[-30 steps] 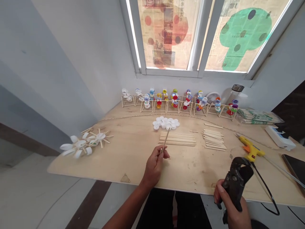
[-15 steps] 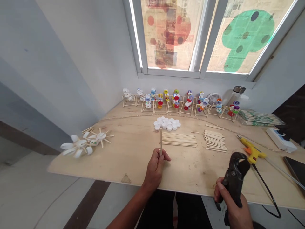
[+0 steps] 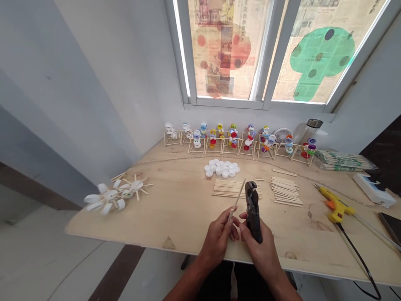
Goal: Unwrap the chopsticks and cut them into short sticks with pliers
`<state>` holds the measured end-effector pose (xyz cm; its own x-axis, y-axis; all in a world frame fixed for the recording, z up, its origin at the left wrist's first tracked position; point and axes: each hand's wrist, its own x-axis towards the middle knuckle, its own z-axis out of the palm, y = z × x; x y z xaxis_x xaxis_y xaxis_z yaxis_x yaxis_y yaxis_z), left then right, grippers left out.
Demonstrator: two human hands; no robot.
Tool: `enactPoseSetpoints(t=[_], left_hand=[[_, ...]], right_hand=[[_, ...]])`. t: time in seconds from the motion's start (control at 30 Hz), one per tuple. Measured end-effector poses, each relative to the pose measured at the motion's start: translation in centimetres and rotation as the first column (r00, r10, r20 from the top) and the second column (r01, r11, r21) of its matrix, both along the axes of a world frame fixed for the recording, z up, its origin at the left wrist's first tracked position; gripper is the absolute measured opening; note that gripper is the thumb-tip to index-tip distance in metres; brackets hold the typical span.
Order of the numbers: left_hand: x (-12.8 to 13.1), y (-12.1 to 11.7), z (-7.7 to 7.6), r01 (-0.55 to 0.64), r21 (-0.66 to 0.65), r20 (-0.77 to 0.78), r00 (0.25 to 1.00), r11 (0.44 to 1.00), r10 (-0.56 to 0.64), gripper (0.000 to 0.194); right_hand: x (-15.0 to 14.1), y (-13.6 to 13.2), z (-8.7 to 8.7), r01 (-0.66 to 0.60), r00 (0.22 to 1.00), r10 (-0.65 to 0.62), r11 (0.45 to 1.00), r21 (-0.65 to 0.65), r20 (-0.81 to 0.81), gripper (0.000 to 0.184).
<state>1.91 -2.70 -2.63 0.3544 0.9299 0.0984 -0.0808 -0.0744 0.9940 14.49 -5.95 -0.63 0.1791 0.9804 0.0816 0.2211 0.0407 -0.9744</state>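
Note:
My left hand pinches a thin wooden stick, which tilts up and to the right above the table. Close beside it, my right hand is wrapped round a black hand cutter with its head pointing up. The stick and the cutter's head look near each other; whether they touch I cannot tell. Behind the hands lies a row of long wooden sticks, partly covered by the cutter. A heap of white bottle caps sits just beyond, and a pile of shorter sticks is to the right.
Small wheel models on stick frames line the wall below the window. At left lie white wheel pieces. A yellow glue gun, its cord, a power strip and bagged sticks occupy the right side.
My right hand has brought the cutter leftward from beside the glue gun to my left hand. My left hand has shifted a little right, and its stick now leans right instead of standing upright.

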Motion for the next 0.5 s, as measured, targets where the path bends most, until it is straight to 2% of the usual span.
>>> enactPoseSetpoints(t=[0.17,0.3,0.5], left_hand=[[-0.3,-0.3,0.1,-0.008,0.114,-0.141,0.990,0.993,0.024,0.049],[-0.4,-0.3,0.0,0.006,0.154,-0.135,0.991,0.988,0.015,0.051],[-0.2,-0.1,-0.2,0.001,0.178,-0.150,0.988,0.984,0.026,0.043]], right_hand=[[-0.7,0.4,-1.0,-0.006,0.998,0.005,1.000,-0.027,-0.057,0.034],[-0.8,0.5,-1.4,-0.018,1.000,0.018,1.000,-0.006,-0.016,0.030],[-0.9,1.1,-0.8,-0.030,1.000,0.030,0.998,0.055,0.010,0.027]])
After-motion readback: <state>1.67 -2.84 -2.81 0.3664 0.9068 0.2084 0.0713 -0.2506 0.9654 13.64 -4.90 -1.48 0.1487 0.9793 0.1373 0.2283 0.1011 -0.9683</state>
